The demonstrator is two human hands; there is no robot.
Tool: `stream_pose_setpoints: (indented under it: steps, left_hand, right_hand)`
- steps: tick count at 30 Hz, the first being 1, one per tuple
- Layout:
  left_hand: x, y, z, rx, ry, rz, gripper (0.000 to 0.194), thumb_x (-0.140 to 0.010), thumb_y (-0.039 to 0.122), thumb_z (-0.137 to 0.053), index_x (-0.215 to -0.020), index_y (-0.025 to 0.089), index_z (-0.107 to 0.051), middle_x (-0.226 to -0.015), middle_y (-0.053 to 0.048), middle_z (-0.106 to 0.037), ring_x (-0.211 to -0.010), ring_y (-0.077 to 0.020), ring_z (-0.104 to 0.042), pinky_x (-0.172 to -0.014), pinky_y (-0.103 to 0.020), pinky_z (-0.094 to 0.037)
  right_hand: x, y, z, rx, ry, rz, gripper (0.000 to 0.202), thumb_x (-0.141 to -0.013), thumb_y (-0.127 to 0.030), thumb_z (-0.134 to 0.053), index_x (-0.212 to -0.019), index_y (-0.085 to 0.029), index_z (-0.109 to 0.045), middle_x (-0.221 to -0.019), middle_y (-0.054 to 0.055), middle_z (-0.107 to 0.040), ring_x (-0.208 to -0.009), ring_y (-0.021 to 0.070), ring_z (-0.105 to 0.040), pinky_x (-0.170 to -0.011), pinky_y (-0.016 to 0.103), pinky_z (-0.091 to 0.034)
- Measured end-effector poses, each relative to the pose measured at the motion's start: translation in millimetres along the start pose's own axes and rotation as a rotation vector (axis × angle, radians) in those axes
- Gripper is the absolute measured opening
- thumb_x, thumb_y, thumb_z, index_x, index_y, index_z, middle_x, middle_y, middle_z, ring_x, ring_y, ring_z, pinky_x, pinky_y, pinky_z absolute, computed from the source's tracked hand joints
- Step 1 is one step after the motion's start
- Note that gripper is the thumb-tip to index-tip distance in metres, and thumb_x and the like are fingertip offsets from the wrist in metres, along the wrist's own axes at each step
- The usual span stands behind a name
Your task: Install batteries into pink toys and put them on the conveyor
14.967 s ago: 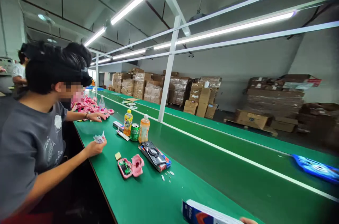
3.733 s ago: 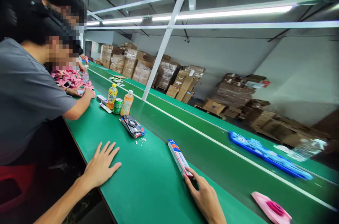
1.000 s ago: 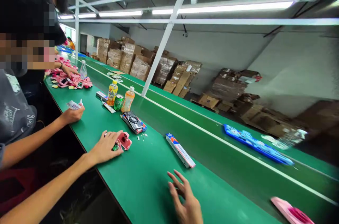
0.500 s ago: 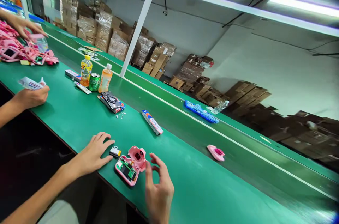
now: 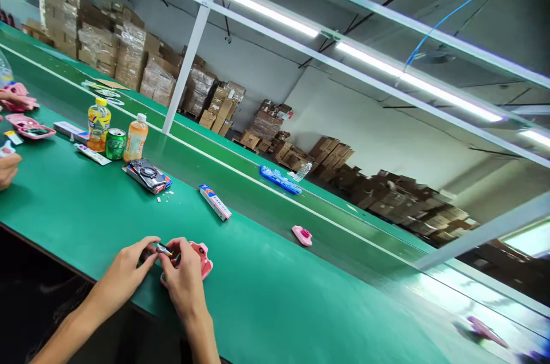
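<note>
Pinching a small silver-and-yellow part point(image 5: 164, 249) between the fingertips of both hands, I note my left hand point(image 5: 129, 268) and my right hand point(image 5: 183, 278) meet over the near edge of the green table point(image 5: 266, 306), each closed on that part from its own side. Directly under and behind my right hand lies an opened pink toy casing point(image 5: 201, 258), flat on the table surface and partly hidden by my fingers; whether my right hand touches it I cannot tell. Farther along the table, well apart from my hands, a long white, blue and red box point(image 5: 215, 202) lies flat. Beyond it to the left sits a dark device on a flat pack point(image 5: 146, 175), with a few small white bits point(image 5: 165, 196) scattered just beside it. Near those stand a yellow drink bottle point(image 5: 98, 125), a green can point(image 5: 116, 144) and an orange drink bottle point(image 5: 134, 139), upright and close together, with a white tube point(image 5: 91, 154) lying in front of them. On the conveyor belt point(image 5: 344, 226) beyond the white line lie a blue tray point(image 5: 281, 179) and a single pink shell point(image 5: 302, 235), well apart from one another. At the left edge of the view another person's hand point(image 5: 7, 168) rests on the table, with more pink casings point(image 5: 26, 123) near it. Stacked cardboard cartons point(image 5: 141, 66) line the far wall.
</note>
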State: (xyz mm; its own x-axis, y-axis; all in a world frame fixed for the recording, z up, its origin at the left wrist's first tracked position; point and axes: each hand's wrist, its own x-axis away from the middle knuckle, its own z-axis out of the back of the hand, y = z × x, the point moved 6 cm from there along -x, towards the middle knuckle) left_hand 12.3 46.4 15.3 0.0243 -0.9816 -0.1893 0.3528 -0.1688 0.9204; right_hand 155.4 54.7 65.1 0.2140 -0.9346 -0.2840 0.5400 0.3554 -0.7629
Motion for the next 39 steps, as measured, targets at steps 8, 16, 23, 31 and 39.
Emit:
stream_pose_setpoints:
  steps: [8,16,23,31,39]
  left_hand:
    - [4.9,21.4,-5.0,0.258,-0.04,0.035,0.04,-0.093,0.052,-0.052,-0.099,0.02,-0.075,-0.091,-0.003,-0.075,-0.085,-0.0205,-0.067,-0.077,-0.027,-0.053]
    - [10.7,23.9,-3.6,0.2,-0.055,0.025,0.039,-0.096,0.051,-0.048,-0.1,0.021,-0.073,-0.093,-0.001,-0.074,-0.087,-0.0195,-0.065,-0.08,-0.026,-0.048]
    - [7.9,15.4,-2.0,0.245,-0.015,0.097,0.041,-0.093,0.052,-0.05,-0.105,0.019,-0.072,-0.088,-0.002,-0.072,-0.075,-0.0178,-0.062,-0.075,-0.028,-0.048]
    - [-0.5,12.8,-4.1,0.676,0.055,0.203,0.064,-0.072,0.065,-0.075,-0.11,0.014,-0.071,-0.091,-0.007,-0.074,-0.077,-0.0195,-0.067,-0.076,-0.031,-0.055]
    - [8.4,26.9,-17.7,0.751,-0.087,0.149,0.06,-0.082,0.07,-0.064,-0.103,0.014,-0.071,-0.085,-0.005,-0.07,-0.072,-0.0171,-0.061,-0.067,-0.028,-0.052]
  right_hand:
    - [4.7,0.3,19.7,-0.111,0.072,0.053,0.014,-0.091,-0.032,-0.063,-0.098,-0.023,-0.072,-0.094,0.003,-0.071,-0.083,0.0181,-0.065,-0.074,0.029,-0.051]
    - [-9.2,-12.5,20.3,0.225,-0.038,0.203,0.019,-0.098,-0.029,-0.051,-0.093,-0.022,-0.067,-0.089,0.002,-0.071,-0.08,0.0164,-0.065,-0.074,0.028,-0.049]
    - [-49.9,-11.6,57.4,0.406,0.202,0.153,0.042,-0.096,-0.02,-0.043,-0.135,-0.01,-0.057,-0.138,0.021,-0.058,-0.127,0.0313,-0.054,-0.106,0.048,-0.044]
    - [4.1,-24.8,11.4,0.351,-0.007,0.375,0.022,-0.102,-0.028,-0.052,-0.093,-0.02,-0.07,-0.083,0.003,-0.071,-0.075,0.0171,-0.065,-0.073,0.03,-0.051]
    - [4.3,-27.1,7.3,0.194,-0.048,0.451,0.019,-0.102,-0.021,-0.05,-0.112,-0.022,-0.066,-0.099,0.004,-0.072,-0.09,0.0155,-0.066,-0.082,0.028,-0.052]
